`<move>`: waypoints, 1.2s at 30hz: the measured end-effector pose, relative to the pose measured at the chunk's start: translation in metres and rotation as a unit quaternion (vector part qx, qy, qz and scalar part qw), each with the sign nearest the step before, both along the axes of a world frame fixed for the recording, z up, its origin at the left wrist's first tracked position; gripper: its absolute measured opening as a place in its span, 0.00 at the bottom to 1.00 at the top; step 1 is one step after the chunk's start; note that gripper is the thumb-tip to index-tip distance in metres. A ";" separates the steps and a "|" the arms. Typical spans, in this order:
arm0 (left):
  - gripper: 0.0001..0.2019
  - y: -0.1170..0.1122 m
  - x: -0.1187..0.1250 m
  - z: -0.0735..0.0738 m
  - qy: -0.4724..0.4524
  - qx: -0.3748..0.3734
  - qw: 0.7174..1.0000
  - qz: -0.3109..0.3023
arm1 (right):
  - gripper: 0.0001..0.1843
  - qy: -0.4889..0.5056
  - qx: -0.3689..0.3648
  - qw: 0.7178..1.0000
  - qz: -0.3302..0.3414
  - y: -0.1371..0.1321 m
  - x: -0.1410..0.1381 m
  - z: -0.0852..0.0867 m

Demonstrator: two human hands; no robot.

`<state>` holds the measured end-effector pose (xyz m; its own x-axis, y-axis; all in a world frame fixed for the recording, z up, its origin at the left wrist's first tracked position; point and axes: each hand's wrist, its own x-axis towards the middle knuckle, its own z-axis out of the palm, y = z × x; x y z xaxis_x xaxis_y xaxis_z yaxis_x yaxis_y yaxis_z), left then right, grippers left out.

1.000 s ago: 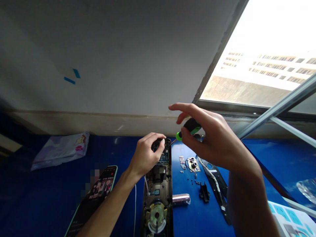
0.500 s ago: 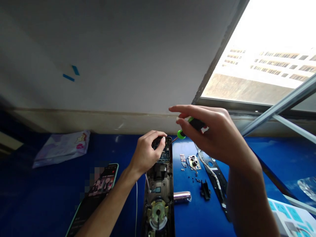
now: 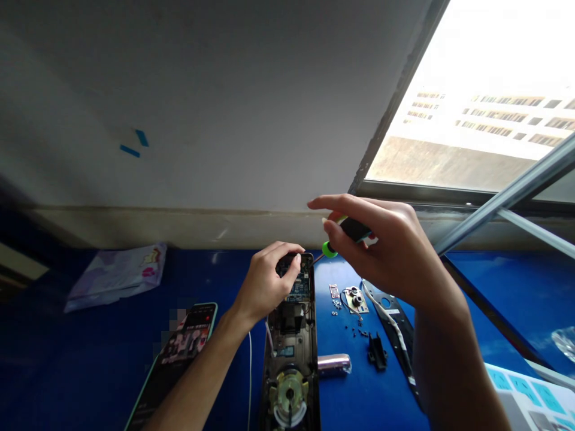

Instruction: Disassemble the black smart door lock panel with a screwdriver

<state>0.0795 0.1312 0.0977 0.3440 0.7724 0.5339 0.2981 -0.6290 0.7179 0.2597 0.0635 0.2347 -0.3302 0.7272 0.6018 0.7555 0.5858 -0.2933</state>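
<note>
An opened door-lock body [image 3: 291, 353] lies lengthwise on the blue table [image 3: 90, 359], its circuit board and round brass part exposed. My left hand [image 3: 265, 281] is closed in a pinch on a small dark part at the lock's far end. My right hand [image 3: 381, 248] hovers above and to the right, fingers wrapped round a screwdriver [image 3: 348, 234] with a black and green handle. Its thin shaft slants down to the lock's top right corner.
A phone [image 3: 184, 344] with a lit screen lies left of the lock. Right of it are several small screws, a small board [image 3: 354, 299], a black clip [image 3: 376, 353], a metal cylinder [image 3: 335, 364] and a long black plate [image 3: 398, 335]. A plastic bag [image 3: 117, 275] lies far left; a printed sheet [image 3: 530, 398] at the right.
My right hand has turned the screwdriver slightly, so less of the handle shows. The view has shifted a little. My left hand keeps its pinch at the lock's end.
</note>
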 end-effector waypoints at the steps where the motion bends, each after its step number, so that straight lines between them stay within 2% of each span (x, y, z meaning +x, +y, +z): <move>1: 0.08 0.000 -0.001 0.001 0.003 -0.002 1.000 0.000 | 0.20 0.000 -0.003 1.000 0.004 -0.001 0.000 0.000; 4: 0.09 0.001 -0.003 0.003 0.013 -0.007 1.000 -0.006 | 0.29 -0.005 -0.012 1.000 0.013 -0.005 0.000 0.000; 9: 0.08 0.004 -0.007 0.003 0.023 0.012 0.999 -0.024 | 0.16 -0.010 0.004 1.000 -0.022 -0.004 0.000 -0.003; 11: 0.08 0.005 -0.008 0.003 0.033 0.013 0.999 -0.029 | 0.15 -0.001 0.004 1.000 -0.018 -0.003 0.002 -0.004; 15: 0.13 0.002 -0.011 0.006 0.072 0.026 0.996 -0.048 | 0.27 0.006 0.006 1.000 -0.005 -0.005 0.004 -0.005; 17: 0.18 0.000 -0.014 0.009 0.101 0.045 0.992 -0.064 | 0.30 0.003 0.001 1.000 -0.013 -0.007 0.005 -0.006; 20: 0.21 -0.003 -0.019 0.014 0.139 0.082 0.984 -0.076 | 0.22 0.000 0.002 1.000 -0.029 -0.007 0.005 -0.007; 24: 0.20 -0.003 -0.025 0.018 0.165 0.095 0.978 -0.081 | 0.14 0.012 0.016 1.000 -0.016 -0.006 0.006 -0.009; 28: 0.17 -0.002 -0.026 0.019 0.173 0.087 0.978 -0.080 | 0.23 0.014 0.025 1.000 -0.002 -0.007 0.008 -0.011; 34: 0.15 -0.002 -0.023 0.018 0.185 0.085 0.976 -0.079 | 0.16 0.010 0.041 0.999 -0.015 -0.008 0.008 -0.014; 36: 0.15 -0.002 -0.023 0.017 0.186 0.086 0.976 -0.078 | 0.18 0.021 0.041 0.999 -0.016 -0.010 0.007 -0.015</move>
